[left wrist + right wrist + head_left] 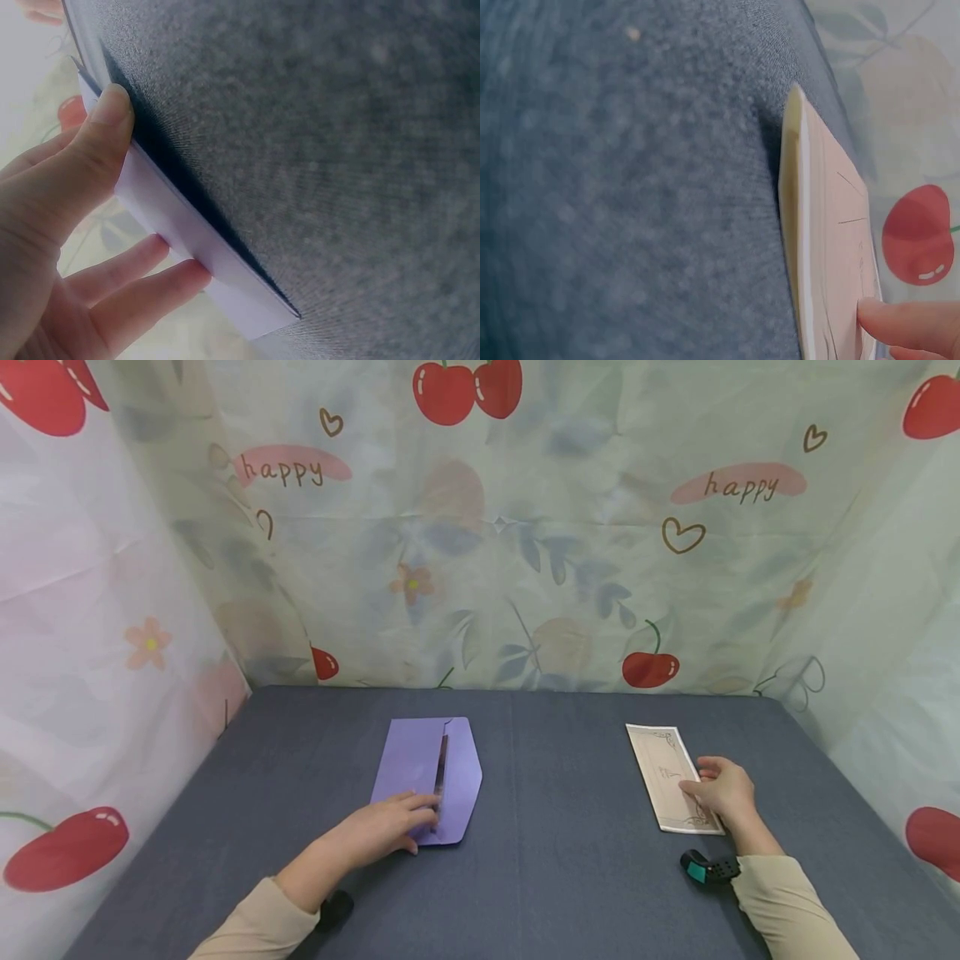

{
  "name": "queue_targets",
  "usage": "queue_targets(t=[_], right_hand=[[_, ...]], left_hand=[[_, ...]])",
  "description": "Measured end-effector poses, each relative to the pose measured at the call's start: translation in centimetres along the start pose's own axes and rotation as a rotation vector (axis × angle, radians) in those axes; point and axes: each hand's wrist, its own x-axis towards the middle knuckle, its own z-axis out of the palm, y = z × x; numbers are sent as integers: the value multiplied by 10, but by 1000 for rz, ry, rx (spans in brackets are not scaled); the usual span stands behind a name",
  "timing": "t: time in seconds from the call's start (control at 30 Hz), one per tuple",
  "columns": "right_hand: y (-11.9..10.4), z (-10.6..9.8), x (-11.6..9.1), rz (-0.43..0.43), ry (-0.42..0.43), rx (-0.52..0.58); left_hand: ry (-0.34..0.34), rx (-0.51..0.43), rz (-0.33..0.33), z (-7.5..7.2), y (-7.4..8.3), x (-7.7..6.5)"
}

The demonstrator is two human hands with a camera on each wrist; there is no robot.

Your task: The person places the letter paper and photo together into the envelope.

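Note:
A purple envelope (pixel 411 750) lies on the table left of centre, its pointed flap spread to the right. A dark slit runs beside the flap. My left hand (pixel 382 828) rests on the near part of the envelope, fingers loosely extended over it. In the left wrist view, two fingertips touch the purple paper (pixel 184 225) and the thumb lies along its edge. Over to the right is a cream folded card (pixel 660 768) with dark ornaments. My right hand (pixel 727 789) pinches its right edge, thumb on top; the fingers' undersides are hidden.
The dark grey tabletop (pixel 525 877) spreads between the hands. A curtain (pixel 495 568) printed with cherries and leaves hangs behind and at both sides. Each wrist carries a black strap, the right strap (pixel 711 867) showing a teal patch.

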Motion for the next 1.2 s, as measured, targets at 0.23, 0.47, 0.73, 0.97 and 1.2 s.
queue_targets(t=[0.23, 0.47, 0.73, 0.97, 1.2], right_hand=[[-3, -2, 0, 22, -11, 10], [-5, -4, 0, 60, -25, 25], [-5, -1, 0, 39, 4, 24], [-5, -2, 0, 44, 14, 28], [-3, -6, 1, 32, -3, 51]], left_hand=[[-3, -1, 1, 0, 0, 0], [-5, -1, -2, -1, 1, 0], [-7, -3, -2, -3, 2, 0], [-12, -8, -8, -2, 1, 0], [-19, -13, -15, -2, 1, 1]])
